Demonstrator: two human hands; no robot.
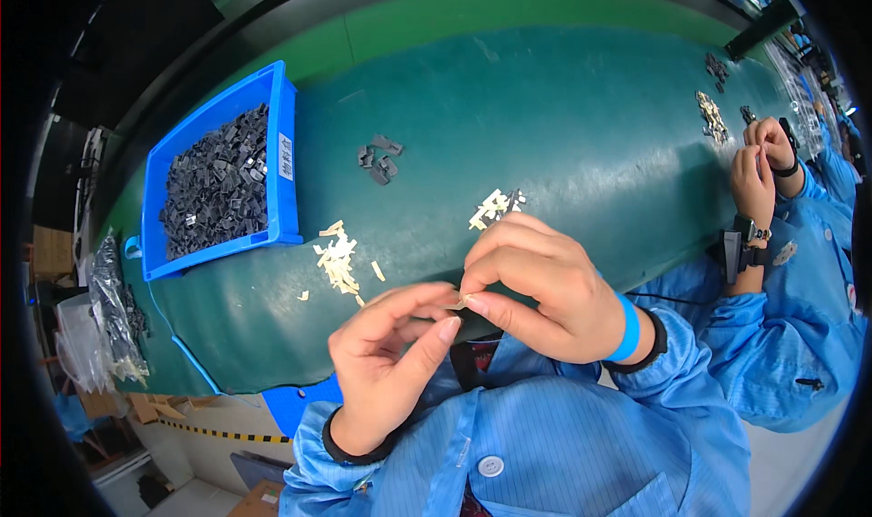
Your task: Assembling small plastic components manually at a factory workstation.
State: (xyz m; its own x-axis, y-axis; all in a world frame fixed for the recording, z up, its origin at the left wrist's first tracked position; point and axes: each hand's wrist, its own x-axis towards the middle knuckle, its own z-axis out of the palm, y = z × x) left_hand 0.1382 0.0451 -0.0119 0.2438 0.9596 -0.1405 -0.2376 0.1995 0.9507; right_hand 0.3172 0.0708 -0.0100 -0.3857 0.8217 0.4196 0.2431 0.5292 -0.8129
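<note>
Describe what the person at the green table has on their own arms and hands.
Both hands, the left hand and the right hand, are bare, no gloves. The sleeves are light blue with fine stripes and dark elastic cuffs. A bright blue wristband circles the right wrist. A white button sits on the coat front.

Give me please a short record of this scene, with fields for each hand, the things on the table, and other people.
left hand: raised, fingers pinched at a tiny pale piece
right hand: meets the left, fingertips on the same piece
small pale piece: mostly hidden between the fingertips
blue bin: full of dark grey parts, table's left side
pale parts: loose pile on the green table
dark parts: small loose group
co-worker's hands: right edge, blue sleeves
</note>
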